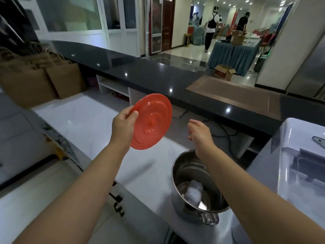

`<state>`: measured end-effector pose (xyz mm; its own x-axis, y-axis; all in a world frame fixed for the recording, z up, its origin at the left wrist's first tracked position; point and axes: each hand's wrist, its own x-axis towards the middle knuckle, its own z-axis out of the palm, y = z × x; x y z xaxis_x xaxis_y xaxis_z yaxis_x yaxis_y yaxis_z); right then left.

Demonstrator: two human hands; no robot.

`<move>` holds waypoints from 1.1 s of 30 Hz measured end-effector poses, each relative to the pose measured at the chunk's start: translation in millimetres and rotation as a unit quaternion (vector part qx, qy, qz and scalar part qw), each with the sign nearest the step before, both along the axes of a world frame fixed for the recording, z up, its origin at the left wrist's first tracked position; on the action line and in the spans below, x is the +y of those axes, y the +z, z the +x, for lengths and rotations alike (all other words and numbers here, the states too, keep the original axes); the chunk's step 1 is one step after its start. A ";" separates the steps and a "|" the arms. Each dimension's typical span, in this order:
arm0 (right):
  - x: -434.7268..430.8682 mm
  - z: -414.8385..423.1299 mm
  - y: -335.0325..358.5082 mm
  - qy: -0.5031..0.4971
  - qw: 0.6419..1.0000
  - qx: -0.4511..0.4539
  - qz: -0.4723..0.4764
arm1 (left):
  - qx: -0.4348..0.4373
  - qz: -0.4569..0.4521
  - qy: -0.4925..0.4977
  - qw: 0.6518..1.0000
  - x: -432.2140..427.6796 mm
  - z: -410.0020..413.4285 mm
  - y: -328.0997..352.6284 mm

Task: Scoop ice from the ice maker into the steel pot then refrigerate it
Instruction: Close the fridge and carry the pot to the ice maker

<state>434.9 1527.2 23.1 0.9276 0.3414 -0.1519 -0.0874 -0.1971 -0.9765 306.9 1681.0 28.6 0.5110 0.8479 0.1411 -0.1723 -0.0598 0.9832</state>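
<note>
A steel pot (pixel 177 175) stands on the white worktop at the lower middle, with a lump of ice (pixel 193 191) in its bottom and a handle toward me. My left hand (pixel 123 124) pinches the rim of a round red plastic lid (pixel 154 122) and holds it tilted in the air, up and left of the pot. My right hand (pixel 198 132) hovers above the pot's far rim, fingers relaxed, holding nothing. The white ice maker (pixel 299 155) sits at the right edge, right of the pot.
A long dark counter (pixel 158 74) runs across behind the worktop, with cables (pixel 226 132) below it. Brown paper bags (pixel 52 78) stand at the left. Beyond lies a hall with tables, chairs, a cardboard box (pixel 224 72) and two people.
</note>
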 end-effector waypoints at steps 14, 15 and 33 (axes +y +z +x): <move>18.3 -0.4 -14.0 -0.102 0.995 0.005 -0.003 | 0.175 0.444 -0.164 0.863 24.6 -20.8 -120.7; 19.9 -1.4 -14.5 -0.107 0.994 0.000 -0.005 | 0.165 0.452 -0.160 0.862 27.0 -20.0 -132.5; -8.8 -15.6 -11.1 -0.184 0.983 -0.022 -0.009 | 0.317 0.467 -0.304 0.768 28.7 -10.2 -188.1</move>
<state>419.2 1518.5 12.0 0.9935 -0.0214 -0.1121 -0.1141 -0.1780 -0.9774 296.7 1709.6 -159.5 0.9890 0.1061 0.1027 0.0477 -0.8878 0.4577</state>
